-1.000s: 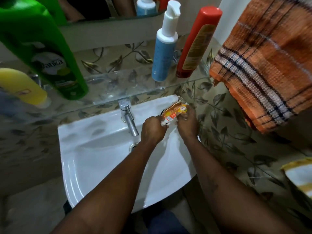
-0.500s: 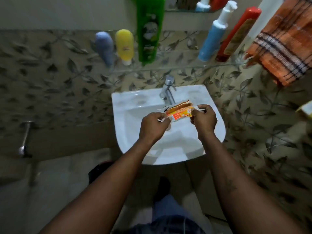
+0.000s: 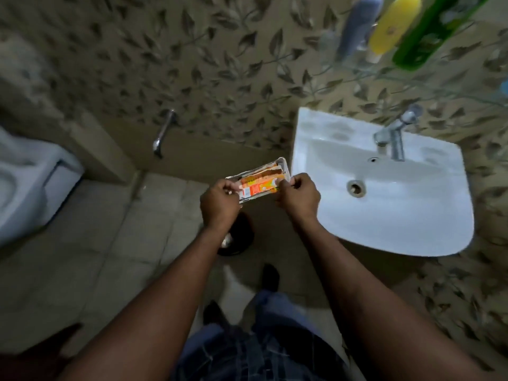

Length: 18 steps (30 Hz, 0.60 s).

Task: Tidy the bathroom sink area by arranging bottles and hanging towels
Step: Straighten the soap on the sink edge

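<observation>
Nearest the camera, dark checked trousers [image 3: 255, 347] and a dark shoe [image 3: 270, 273] are seen above the tiled floor [image 3: 96, 257]. Both forearms are stretched forward. A flattened orange-and-white packet [image 3: 261, 184] is held in the air between the hands. One short end is pinched by the curled fingers and thumb of the left hand [image 3: 220, 200], the other by those of the right hand [image 3: 298, 195]. The packet hangs just left of the sink [image 3: 384, 240], not over the basin, and roughly above a dark round bin [image 3: 239, 240] on the floor, partly hidden by the left wrist.

The packet is judged to be thin card or foil, probably empty: very light, limp and easily creased, not fragile. It may be a little slick. A pinch at the ends, as now, keeps it flat; a one-handed grip across the middle should serve equally well.

Farther off, the tap [image 3: 393, 136] is mounted at the back of the sink. A wall tap [image 3: 162, 133] and a white toilet [image 3: 27, 182] are seen to the left. On the glass shelf above the sink, a blue-grey bottle [image 3: 357, 26], a yellow bottle [image 3: 393, 26] and a green bottle [image 3: 431, 31] are stood side by side, blurred.
</observation>
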Each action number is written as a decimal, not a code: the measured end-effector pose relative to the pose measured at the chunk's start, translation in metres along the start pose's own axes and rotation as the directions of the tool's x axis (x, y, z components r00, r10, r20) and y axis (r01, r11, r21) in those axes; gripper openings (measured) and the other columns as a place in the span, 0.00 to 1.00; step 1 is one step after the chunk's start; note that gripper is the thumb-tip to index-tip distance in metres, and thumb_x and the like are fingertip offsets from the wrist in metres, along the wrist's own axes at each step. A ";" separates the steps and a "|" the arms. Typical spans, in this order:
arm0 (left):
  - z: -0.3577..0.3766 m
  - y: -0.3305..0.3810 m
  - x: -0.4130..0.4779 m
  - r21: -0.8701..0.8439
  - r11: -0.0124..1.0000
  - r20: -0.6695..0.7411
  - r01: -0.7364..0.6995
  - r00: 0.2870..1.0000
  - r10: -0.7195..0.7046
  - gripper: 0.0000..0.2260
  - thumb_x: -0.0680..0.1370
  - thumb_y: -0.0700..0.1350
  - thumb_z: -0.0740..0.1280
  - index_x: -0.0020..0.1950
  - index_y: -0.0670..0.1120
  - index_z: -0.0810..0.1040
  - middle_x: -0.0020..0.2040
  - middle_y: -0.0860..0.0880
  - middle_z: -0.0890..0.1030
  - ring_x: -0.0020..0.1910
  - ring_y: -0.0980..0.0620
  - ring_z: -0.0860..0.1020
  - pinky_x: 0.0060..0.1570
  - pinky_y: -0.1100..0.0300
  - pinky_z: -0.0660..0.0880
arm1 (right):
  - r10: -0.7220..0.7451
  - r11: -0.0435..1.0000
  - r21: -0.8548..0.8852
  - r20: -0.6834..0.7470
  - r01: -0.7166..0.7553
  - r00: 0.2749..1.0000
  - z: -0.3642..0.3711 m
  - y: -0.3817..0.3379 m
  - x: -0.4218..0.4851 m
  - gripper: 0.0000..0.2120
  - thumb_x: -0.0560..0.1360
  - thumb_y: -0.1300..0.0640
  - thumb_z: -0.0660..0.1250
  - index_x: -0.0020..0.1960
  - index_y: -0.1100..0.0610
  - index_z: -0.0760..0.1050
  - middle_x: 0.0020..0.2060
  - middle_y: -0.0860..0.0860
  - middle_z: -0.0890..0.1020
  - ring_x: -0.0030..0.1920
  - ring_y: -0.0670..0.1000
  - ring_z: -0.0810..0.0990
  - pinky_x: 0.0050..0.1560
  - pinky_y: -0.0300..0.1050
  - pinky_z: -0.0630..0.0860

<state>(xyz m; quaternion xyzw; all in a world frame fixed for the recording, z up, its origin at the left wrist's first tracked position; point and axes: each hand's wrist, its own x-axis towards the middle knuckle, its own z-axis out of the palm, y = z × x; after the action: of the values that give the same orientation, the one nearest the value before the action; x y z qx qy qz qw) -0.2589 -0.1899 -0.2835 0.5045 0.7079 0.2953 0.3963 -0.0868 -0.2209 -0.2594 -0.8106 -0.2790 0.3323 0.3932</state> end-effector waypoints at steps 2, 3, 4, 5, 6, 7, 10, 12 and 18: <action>-0.014 -0.028 0.002 -0.018 0.997 -0.083 0.077 0.993 -0.078 0.05 0.73 0.40 0.72 0.43 0.50 0.84 0.45 0.52 0.86 0.48 0.49 0.85 0.48 0.57 0.80 | 0.014 1.000 0.003 0.040 -0.014 0.999 0.038 0.010 -0.002 0.16 0.66 0.37 0.68 0.40 0.49 0.72 0.37 0.48 0.84 0.40 0.57 0.86 0.46 0.61 0.85; -0.018 -0.041 0.004 -0.024 0.993 -0.111 0.116 0.987 -0.118 0.05 0.73 0.40 0.72 0.42 0.50 0.83 0.44 0.52 0.86 0.47 0.49 0.85 0.48 0.57 0.81 | 0.030 0.999 0.014 0.058 -0.031 0.998 0.055 0.016 -0.002 0.16 0.66 0.36 0.68 0.40 0.48 0.72 0.38 0.48 0.84 0.42 0.57 0.86 0.47 0.61 0.85; -0.021 -0.055 0.005 -0.031 0.987 -0.131 0.158 0.978 -0.161 0.05 0.72 0.40 0.73 0.42 0.50 0.83 0.44 0.52 0.86 0.46 0.49 0.85 0.48 0.56 0.81 | 0.051 0.998 0.018 0.091 -0.053 0.995 0.072 0.023 -0.003 0.16 0.67 0.37 0.70 0.41 0.48 0.72 0.39 0.48 0.84 0.43 0.57 0.86 0.49 0.60 0.85; -0.022 -0.070 0.006 -0.036 0.980 -0.146 0.194 0.969 -0.197 0.05 0.72 0.40 0.73 0.41 0.51 0.82 0.44 0.52 0.86 0.45 0.49 0.85 0.48 0.55 0.82 | 0.072 0.997 0.016 0.128 -0.075 0.989 0.088 0.034 -0.002 0.15 0.68 0.38 0.71 0.42 0.48 0.72 0.41 0.49 0.84 0.44 0.57 0.87 0.50 0.60 0.85; -0.022 -0.085 0.009 -0.038 0.974 -0.155 0.222 0.962 -0.225 0.06 0.72 0.40 0.73 0.40 0.51 0.81 0.44 0.52 0.87 0.45 0.49 0.85 0.48 0.54 0.83 | 0.101 0.994 0.026 0.165 -0.107 0.981 0.103 0.044 0.000 0.15 0.67 0.39 0.72 0.43 0.47 0.71 0.43 0.50 0.84 0.45 0.57 0.87 0.50 0.60 0.85; -0.018 -0.103 0.012 -0.043 0.968 -0.164 0.246 0.954 -0.250 0.06 0.71 0.41 0.73 0.39 0.52 0.81 0.44 0.52 0.87 0.44 0.49 0.86 0.47 0.52 0.84 | 0.134 0.989 0.030 0.188 -0.142 0.973 0.119 0.059 0.004 0.16 0.65 0.38 0.71 0.44 0.46 0.71 0.44 0.51 0.85 0.45 0.57 0.87 0.50 0.60 0.85; -0.008 -0.138 0.014 -0.051 0.952 -0.168 0.301 0.937 -0.305 0.07 0.71 0.41 0.74 0.40 0.53 0.81 0.43 0.52 0.87 0.43 0.49 0.86 0.45 0.51 0.84 | 0.161 0.987 -0.030 0.219 -0.158 0.962 0.146 0.096 0.017 0.15 0.63 0.40 0.72 0.44 0.41 0.70 0.48 0.50 0.85 0.49 0.57 0.87 0.53 0.61 0.84; 0.003 -0.160 0.018 -0.022 0.942 -0.182 0.334 0.925 -0.332 0.05 0.73 0.40 0.74 0.42 0.51 0.83 0.45 0.52 0.87 0.45 0.49 0.85 0.47 0.55 0.83 | 0.174 0.984 -0.093 0.252 -0.155 0.952 0.159 0.120 0.027 0.12 0.63 0.43 0.73 0.42 0.40 0.73 0.49 0.49 0.86 0.50 0.56 0.87 0.54 0.61 0.84; 0.046 -0.229 0.036 0.008 0.936 -0.130 0.352 0.928 -0.348 0.07 0.73 0.38 0.75 0.43 0.50 0.83 0.48 0.47 0.88 0.47 0.48 0.85 0.47 0.60 0.78 | 0.210 0.958 -0.253 0.313 -0.132 0.926 0.200 0.204 0.071 0.14 0.57 0.41 0.73 0.42 0.36 0.79 0.40 0.47 0.87 0.45 0.54 0.88 0.50 0.61 0.85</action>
<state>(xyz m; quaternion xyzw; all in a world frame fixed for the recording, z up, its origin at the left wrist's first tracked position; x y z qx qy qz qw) -0.3356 -0.2270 -0.5037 0.3566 0.8147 0.2403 0.3891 -0.1547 -0.1892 -0.5441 -0.8029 -0.3060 0.4649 0.2136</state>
